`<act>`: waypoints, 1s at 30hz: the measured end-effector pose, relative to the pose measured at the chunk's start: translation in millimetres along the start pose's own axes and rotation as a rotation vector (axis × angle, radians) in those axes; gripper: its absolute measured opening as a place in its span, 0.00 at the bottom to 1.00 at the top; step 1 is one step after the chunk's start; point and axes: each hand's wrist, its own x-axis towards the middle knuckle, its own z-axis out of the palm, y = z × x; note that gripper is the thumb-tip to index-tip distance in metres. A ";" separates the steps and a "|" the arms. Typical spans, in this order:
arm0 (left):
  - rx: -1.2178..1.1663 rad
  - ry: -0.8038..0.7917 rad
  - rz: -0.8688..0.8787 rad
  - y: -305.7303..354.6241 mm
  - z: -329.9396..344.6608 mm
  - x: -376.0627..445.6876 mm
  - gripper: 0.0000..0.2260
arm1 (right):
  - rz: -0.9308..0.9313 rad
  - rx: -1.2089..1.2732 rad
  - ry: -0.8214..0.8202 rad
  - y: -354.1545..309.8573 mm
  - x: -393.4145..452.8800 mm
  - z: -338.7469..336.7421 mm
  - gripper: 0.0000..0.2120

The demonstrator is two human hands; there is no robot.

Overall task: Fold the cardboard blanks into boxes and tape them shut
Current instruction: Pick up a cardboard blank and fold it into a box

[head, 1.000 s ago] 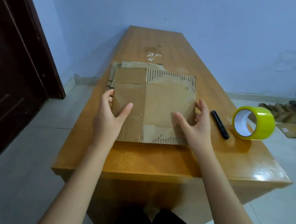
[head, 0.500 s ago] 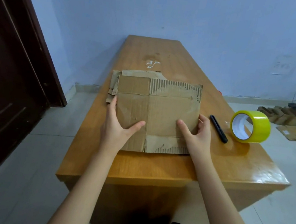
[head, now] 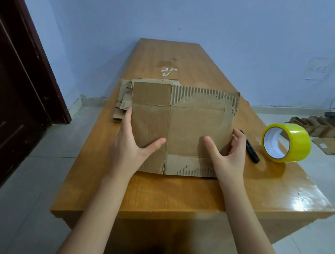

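Observation:
A flat brown cardboard blank (head: 185,126) with torn, ribbed flaps is held tilted up off the wooden table (head: 186,193). My left hand (head: 131,145) grips its left edge, thumb on the front face and fingers behind. My right hand (head: 229,156) grips the right edge the same way. Behind it a stack of more flat cardboard blanks (head: 124,99) lies on the table. A roll of yellow tape (head: 287,142) stands on its edge at the right.
A black marker (head: 252,149) lies between the blank and the tape roll. A dark door (head: 9,73) is at the left. Folded cardboard boxes (head: 315,126) and a flat piece lie on the floor at the right, near a white rack.
Both hands have lifted the top blank off the stack and tilted it towards me. The thumbs have slid further onto its front face.

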 end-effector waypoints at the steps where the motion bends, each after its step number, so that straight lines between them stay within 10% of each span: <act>1: -0.015 0.000 -0.006 -0.7 0.1 -0.2 0.49 | -0.019 0.005 0.010 -1.1 -0.6 -0.1 0.31; 19: -0.765 -0.283 -0.238 37.7 -29.3 -0.9 0.56 | -0.016 0.286 -0.170 -35.3 -30.2 -4.2 0.11; 26: -0.817 -0.372 -0.184 22.9 -38.9 -1.6 0.49 | -0.009 0.177 -0.352 -41.9 -23.5 7.7 0.44; 30: -0.879 -0.365 -0.244 16.6 -39.7 -5.1 0.50 | -0.023 0.174 -0.361 -44.8 -30.1 17.4 0.43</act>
